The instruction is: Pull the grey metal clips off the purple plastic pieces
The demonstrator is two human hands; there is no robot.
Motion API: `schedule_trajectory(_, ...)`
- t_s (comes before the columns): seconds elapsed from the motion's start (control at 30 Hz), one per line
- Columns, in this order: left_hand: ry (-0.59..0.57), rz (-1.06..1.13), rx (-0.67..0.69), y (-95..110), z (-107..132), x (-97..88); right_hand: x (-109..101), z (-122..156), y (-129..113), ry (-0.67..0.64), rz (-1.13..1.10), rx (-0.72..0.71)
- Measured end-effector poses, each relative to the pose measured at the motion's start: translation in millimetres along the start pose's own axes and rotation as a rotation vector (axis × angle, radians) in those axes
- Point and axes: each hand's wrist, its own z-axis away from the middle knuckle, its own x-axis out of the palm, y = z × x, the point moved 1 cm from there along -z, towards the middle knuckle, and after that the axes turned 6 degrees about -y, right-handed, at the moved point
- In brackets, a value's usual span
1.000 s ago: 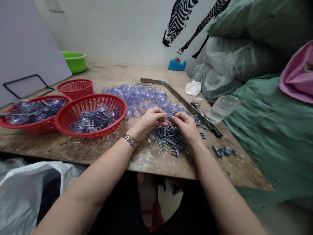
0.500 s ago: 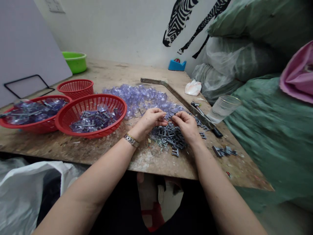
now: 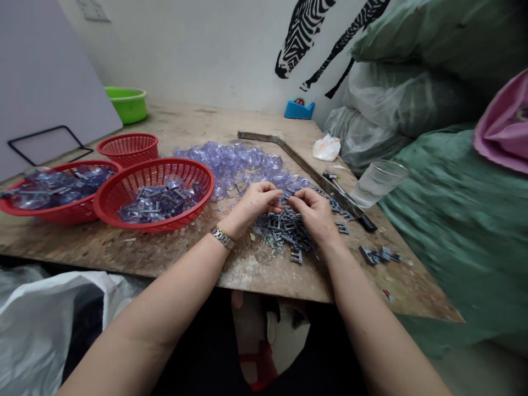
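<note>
My left hand [image 3: 256, 202] and my right hand [image 3: 314, 212] meet fingertip to fingertip over a heap of small grey metal clips [image 3: 284, 231] on the worn wooden table [image 3: 173, 253]. Both hands are closed in a pinch around something small that I cannot make out. Just behind them spreads a pile of clear purple plastic pieces [image 3: 243, 165]. A metal watch sits on my left wrist. To the left, a red basket [image 3: 153, 192] holds plastic pieces fitted with clips.
A second red basket [image 3: 53, 190] with more pieces and a small red basket [image 3: 127, 148] stand at the left, a green bowl [image 3: 127, 103] behind. A metal bar [image 3: 301, 165], a glass [image 3: 377, 181], a blue tape holder [image 3: 299, 109] and big green sacks [image 3: 462, 231] lie right.
Both hands have stayed pinched together over the clips, with only slight finger movement. Nothing else has moved.
</note>
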Motion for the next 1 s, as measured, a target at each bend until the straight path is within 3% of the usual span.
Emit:
schedule_trajectory(0.77, -0.045, -0.161, 0.053, -2, -3, -1.0, 0, 4, -5, 0.003, 0.183, -0.065)
schedule_trajectory(1.0, -0.118, -0.266, 0.128, -5, -6, -5.4, 0, 9, -16, 0.015, 0.459, -0.184)
